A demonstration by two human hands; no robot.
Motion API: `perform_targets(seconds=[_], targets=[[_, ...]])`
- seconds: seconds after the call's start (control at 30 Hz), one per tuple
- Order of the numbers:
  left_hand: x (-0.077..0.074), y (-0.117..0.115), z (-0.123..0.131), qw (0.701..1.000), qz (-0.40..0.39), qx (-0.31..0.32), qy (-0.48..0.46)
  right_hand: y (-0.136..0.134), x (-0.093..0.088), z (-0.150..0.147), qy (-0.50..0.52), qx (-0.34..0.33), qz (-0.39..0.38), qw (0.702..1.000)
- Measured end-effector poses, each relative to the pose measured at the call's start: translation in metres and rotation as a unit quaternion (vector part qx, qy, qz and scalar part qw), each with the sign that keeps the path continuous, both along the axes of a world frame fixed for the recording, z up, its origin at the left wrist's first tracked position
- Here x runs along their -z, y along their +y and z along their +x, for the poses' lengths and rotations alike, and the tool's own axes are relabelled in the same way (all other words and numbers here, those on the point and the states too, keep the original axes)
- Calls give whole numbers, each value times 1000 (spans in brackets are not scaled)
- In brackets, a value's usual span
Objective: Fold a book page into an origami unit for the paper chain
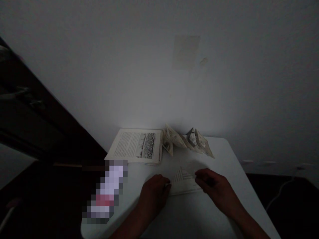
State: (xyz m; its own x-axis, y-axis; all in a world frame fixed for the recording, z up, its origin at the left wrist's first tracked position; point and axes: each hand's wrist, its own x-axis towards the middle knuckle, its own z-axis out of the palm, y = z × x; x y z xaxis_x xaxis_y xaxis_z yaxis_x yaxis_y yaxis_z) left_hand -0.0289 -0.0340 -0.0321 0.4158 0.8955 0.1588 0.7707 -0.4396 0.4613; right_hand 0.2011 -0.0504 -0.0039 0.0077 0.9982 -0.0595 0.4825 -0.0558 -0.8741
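Note:
A folded sheet of printed paper (185, 185), with a triangular peak and a straight lower band, is between my two hands just above or on the white table (196, 219). My left hand (156, 189) has its fingers closed on the paper's left end. At the other end, my right hand (211, 186) pinches the right edge between thumb and fingers. Beyond the hands stand folded paper shapes made of printed pages: a spiky one (173, 137) and a boat-like one (196, 139). The dim light hides the fingertips in part.
A stack of printed pages (127, 144) with a picture on top lies at the table's back left. A blurred-out bright object (107, 189) is at the left edge. The wall (139, 83) rises behind the table, and a dark door (32, 99) is on the left.

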Motion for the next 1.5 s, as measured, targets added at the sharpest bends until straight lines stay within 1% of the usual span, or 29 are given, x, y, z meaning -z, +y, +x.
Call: perform_targets(seconds=[0.13,0.23,0.33,0.47,0.6,0.73,0.87,1.07,1.2,1.33,1.43,1.5], targets=[[7,-9,-2,998,40,26,46,0,8,18,-23,19,6,1000],[12,-10,0,994,66,32,78,1,17,22,-55,-20,8,998],[14,-10,2,992,82,31,94,2,21,18,-118,-60,10,991],[14,-12,6,990,95,30,97,2,17,6,-195,-79,26,977],[15,-11,11,992,95,27,78,2,15,0,-230,-72,19,970],[17,-10,20,994,84,19,69,0,20,-4,-244,-58,28,968],[13,-8,30,995,73,12,67,-1,22,-7,-275,-63,41,959],[2,-10,32,998,56,10,22,-2,20,-5,-288,-102,75,949],[0,-16,27,999,21,26,-7,-6,27,-2,-281,-109,115,947],[0,-15,24,998,-20,47,-48,-6,31,0,-273,-120,133,945],[-2,-10,19,994,-8,42,-104,-5,30,0,-272,-119,145,944],[-2,-8,15,989,8,24,-145,-5,28,-1,-275,-113,149,943]])
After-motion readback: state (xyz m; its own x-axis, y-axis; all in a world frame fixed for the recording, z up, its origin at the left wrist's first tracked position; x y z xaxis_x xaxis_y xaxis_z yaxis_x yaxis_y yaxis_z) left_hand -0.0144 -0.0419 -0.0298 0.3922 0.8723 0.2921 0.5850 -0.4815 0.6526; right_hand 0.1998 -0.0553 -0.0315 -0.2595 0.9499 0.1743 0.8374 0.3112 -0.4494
